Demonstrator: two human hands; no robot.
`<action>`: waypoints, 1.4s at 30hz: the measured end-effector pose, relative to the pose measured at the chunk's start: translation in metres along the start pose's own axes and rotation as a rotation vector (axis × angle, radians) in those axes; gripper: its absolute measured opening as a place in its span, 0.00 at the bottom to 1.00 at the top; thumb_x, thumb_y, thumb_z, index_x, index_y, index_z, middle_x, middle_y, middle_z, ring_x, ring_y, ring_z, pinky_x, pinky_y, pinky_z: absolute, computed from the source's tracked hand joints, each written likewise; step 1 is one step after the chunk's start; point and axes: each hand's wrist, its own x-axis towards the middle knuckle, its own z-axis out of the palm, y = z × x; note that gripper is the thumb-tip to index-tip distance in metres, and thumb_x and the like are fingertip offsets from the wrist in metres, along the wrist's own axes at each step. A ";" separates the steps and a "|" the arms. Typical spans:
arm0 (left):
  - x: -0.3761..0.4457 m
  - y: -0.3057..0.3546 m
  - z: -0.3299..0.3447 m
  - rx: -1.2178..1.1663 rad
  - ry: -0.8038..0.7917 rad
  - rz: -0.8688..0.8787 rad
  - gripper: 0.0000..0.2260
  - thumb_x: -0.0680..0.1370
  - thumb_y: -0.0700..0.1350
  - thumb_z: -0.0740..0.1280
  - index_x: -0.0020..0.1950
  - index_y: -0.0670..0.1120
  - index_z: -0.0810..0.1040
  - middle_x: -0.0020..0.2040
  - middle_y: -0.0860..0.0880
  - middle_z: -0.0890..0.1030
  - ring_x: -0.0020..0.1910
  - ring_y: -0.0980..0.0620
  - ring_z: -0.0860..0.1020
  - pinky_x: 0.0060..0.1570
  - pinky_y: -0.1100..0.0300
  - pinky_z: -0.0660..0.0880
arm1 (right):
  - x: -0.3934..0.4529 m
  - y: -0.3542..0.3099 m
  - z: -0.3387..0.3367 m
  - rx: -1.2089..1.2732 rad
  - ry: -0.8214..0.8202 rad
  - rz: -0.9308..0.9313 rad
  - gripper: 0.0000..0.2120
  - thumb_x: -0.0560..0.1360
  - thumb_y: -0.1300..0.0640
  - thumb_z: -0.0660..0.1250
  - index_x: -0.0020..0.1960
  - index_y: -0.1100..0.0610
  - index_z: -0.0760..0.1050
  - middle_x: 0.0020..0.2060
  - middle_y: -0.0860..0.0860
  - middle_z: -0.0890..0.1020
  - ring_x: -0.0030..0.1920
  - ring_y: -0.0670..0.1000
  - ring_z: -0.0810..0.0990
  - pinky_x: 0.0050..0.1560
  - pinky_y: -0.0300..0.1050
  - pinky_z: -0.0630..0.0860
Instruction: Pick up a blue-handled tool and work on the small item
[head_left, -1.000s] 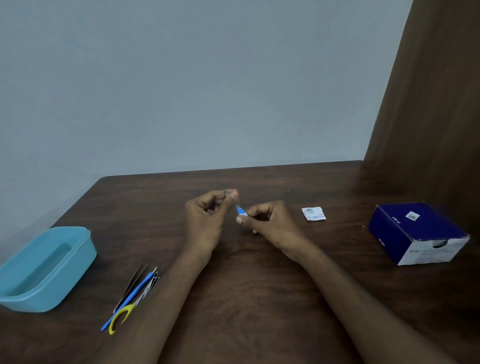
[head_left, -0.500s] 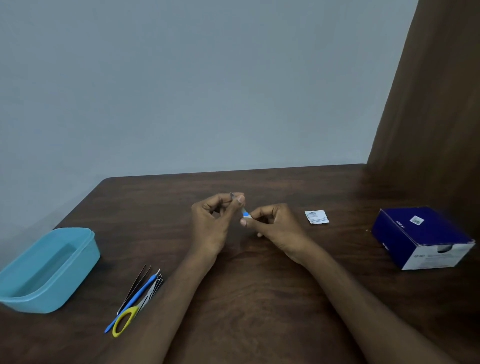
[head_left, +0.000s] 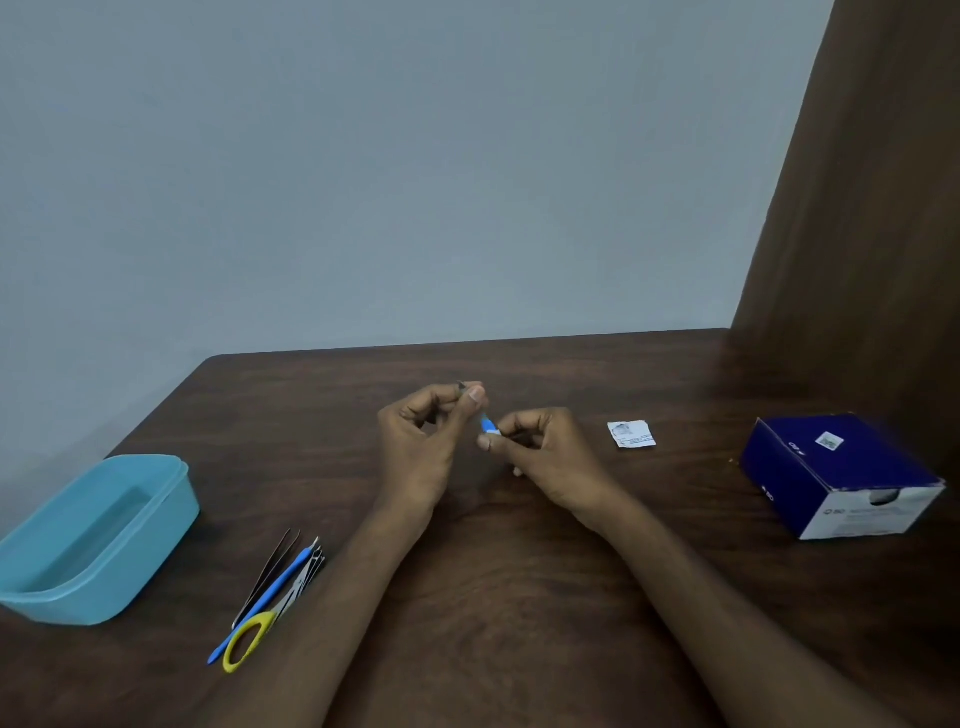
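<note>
A small blue-and-white item sits above the middle of the table, pinched between both hands: the left hand grips its upper end, the right hand its lower end. A torn white wrapper lies just right; a blue box farther right.

1. A dark wooden table stands against a pale grey-blue wall.
2. A light blue plastic tub sits at the left edge of the table.
3. Just right of the tub lies a small bundle of tools: yellow-handled scissors, a blue-handled tool and dark tweezers, all side by side.
4. A small white torn packet lies flat towards the right.
5. Farther right sits a dark blue cardboard box with a white end.
6. A brown panel rises behind the box.
</note>
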 end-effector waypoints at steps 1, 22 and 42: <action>0.001 -0.001 -0.001 -0.005 0.019 -0.009 0.05 0.79 0.39 0.76 0.43 0.45 0.88 0.46 0.48 0.90 0.49 0.54 0.85 0.54 0.52 0.78 | 0.000 -0.001 -0.001 0.043 0.021 0.014 0.05 0.76 0.55 0.79 0.43 0.54 0.87 0.38 0.48 0.87 0.38 0.44 0.81 0.38 0.45 0.76; 0.000 -0.007 -0.002 0.342 -0.200 -0.030 0.03 0.78 0.46 0.79 0.48 0.54 0.90 0.40 0.55 0.89 0.39 0.56 0.84 0.39 0.62 0.76 | 0.008 -0.010 -0.010 0.498 0.226 0.148 0.10 0.81 0.51 0.72 0.54 0.56 0.88 0.46 0.49 0.89 0.37 0.45 0.78 0.35 0.39 0.73; -0.005 -0.003 -0.003 0.494 -0.251 0.116 0.02 0.79 0.47 0.77 0.49 0.54 0.89 0.42 0.60 0.88 0.41 0.58 0.84 0.39 0.62 0.78 | 0.002 -0.011 -0.011 0.280 0.164 0.065 0.09 0.82 0.53 0.71 0.49 0.53 0.88 0.51 0.51 0.90 0.40 0.43 0.79 0.34 0.40 0.73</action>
